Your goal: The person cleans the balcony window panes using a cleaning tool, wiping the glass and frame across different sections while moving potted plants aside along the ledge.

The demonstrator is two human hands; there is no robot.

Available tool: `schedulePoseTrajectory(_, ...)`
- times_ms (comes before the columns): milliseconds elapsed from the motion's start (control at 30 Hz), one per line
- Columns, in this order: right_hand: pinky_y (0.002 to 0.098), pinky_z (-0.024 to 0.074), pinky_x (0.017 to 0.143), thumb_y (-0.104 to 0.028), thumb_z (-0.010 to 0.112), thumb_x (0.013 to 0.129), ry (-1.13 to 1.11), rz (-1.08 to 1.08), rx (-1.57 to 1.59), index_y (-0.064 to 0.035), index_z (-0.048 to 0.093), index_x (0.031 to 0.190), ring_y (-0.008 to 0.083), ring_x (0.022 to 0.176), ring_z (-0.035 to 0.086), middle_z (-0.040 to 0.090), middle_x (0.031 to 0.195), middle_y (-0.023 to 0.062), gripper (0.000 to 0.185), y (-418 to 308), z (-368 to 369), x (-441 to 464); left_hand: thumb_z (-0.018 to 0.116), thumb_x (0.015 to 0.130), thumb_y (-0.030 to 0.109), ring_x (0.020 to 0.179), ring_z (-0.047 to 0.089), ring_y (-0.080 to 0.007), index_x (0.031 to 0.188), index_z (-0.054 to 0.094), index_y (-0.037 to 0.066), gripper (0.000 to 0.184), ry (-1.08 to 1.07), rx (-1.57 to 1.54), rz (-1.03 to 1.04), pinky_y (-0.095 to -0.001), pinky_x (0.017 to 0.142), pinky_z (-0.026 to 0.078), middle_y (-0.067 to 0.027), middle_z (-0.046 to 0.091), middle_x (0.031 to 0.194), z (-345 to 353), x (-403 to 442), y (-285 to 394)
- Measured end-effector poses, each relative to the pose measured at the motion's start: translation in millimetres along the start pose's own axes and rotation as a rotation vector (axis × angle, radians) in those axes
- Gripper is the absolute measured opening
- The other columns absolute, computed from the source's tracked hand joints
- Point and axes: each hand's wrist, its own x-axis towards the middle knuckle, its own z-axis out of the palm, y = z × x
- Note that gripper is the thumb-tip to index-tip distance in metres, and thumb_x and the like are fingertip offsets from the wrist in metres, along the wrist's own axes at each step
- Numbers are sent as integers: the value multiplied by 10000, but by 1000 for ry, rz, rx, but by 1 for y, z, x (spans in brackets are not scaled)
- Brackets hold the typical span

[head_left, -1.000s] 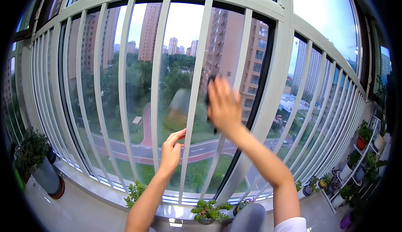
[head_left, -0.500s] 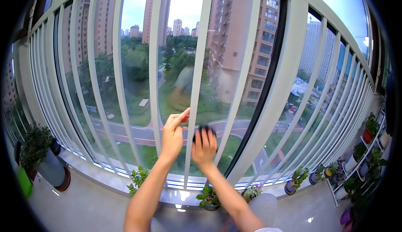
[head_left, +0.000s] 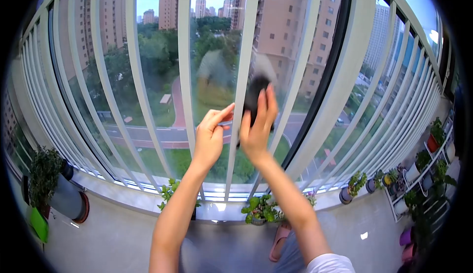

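The right hand grips a dark oval pad against the clear window glass, between white metal bars. The left hand, half open, points at one bar.

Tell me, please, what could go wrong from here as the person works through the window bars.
The right hand has the black pad in the narrow space between two bars, so knuckles or pad might knock one.

If the pad slipped, it could drop onto the potted plant below.

A slipper is close to that plant, so a shifting foot might bump it.
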Motion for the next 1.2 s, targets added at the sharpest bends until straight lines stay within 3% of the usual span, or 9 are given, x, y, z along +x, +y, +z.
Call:
schedulePoseTrajectory(67, 458, 333, 1125, 67, 559, 885, 91, -59, -21, -12, 405, 1466, 413, 1402, 357, 351, 1529, 232, 606, -1, 4, 53, 348, 856, -144, 1118, 634, -201, 1325, 649, 84, 601, -31, 4, 3, -315, 927, 537, -105, 636, 1126, -2, -1, -2)
schedulePoseTrajectory(167, 467, 300, 1139, 16, 551, 905, 173, 0, -69, 5, 505, 1401, 385, 1391, 399, 458, 1487, 185, 498, 0, 14, 61, 348, 879, -142, 1185, 600, -211, 1341, 626, 51, 573, -76, -38, 22, -320, 950, 532, -102, 598, 1207, -2, -6, -11)
schedulePoseTrajectory(433, 562, 248, 1168, -165, 461, 1027, 207, 248, -375, 56, 385, 1458, 468, 1421, 315, 381, 1517, 246, 490, 0, 36, -159, 318, 832, -169, 1401, 442, -267, 1408, 543, 17, 646, -228, 36, 40, -370, 1074, 466, -136, 454, 1520, -12, -55, -41)
schedulePoseTrajectory(567, 565, 207, 1172, -100, 497, 995, 107, 562, -405, 70, 306, 1490, 483, 1429, 263, 287, 1543, 276, 557, -25, 32, -275, 305, 788, -182, 1422, 420, -279, 1409, 533, 4, 688, -331, 46, -28, -386, 1086, 457, -146, 431, 1541, -23, -73, -67)
schedulePoseTrajectory(733, 518, 258, 1136, 20, 530, 931, -6, 984, -563, 5, 328, 1516, 438, 1372, 325, 324, 1530, 232, 619, -61, 31, -379, 294, 765, -187, 1435, 409, -285, 1422, 525, 17, 725, -450, 82, -45, -387, 1117, 414, -153, 407, 1563, -33, -86, -79)
schedulePoseTrajectory(967, 435, 373, 1083, -44, 556, 943, 216, 1453, -444, 33, 411, 1463, 393, 1286, 466, 425, 1452, 234, 545, -49, 31, -442, 331, 806, -162, 1385, 469, -247, 1446, 506, 41, 694, -579, 27, -240, -361, 1121, 401, -131, 502, 1494, -53, -105, -108)
schedulePoseTrajectory(1033, 419, 410, 1056, -96, 576, 945, 212, 1851, -326, 48, 429, 1445, 395, 1236, 520, 479, 1399, 240, 541, -25, 26, -421, 335, 806, -157, 1378, 476, -246, 1448, 504, 41, 693, -584, 23, -249, -360, 1121, 400, -130, 512, 1483, -54, -105, -105)
schedulePoseTrajectory(1133, 471, 405, 1058, -159, 614, 928, 339, 1580, -295, 33, 453, 1434, 459, 1240, 483, 505, 1349, 311, 565, -38, 34, -341, 349, 802, -143, 1360, 497, -246, 1445, 507, 41, 687, -579, 16, -270, -363, 1124, 395, -130, 548, 1449, -53, -102, -102)
schedulePoseTrajectory(1200, 458, 383, 1075, -114, 580, 961, 394, 1295, -168, 29, 440, 1451, 426, 1291, 438, 454, 1426, 278, 529, -70, 31, -261, 358, 801, -133, 1347, 512, -248, 1438, 515, 44, 680, -546, 23, -261, -367, 1127, 391, -130, 574, 1425, -56, -99, -98)
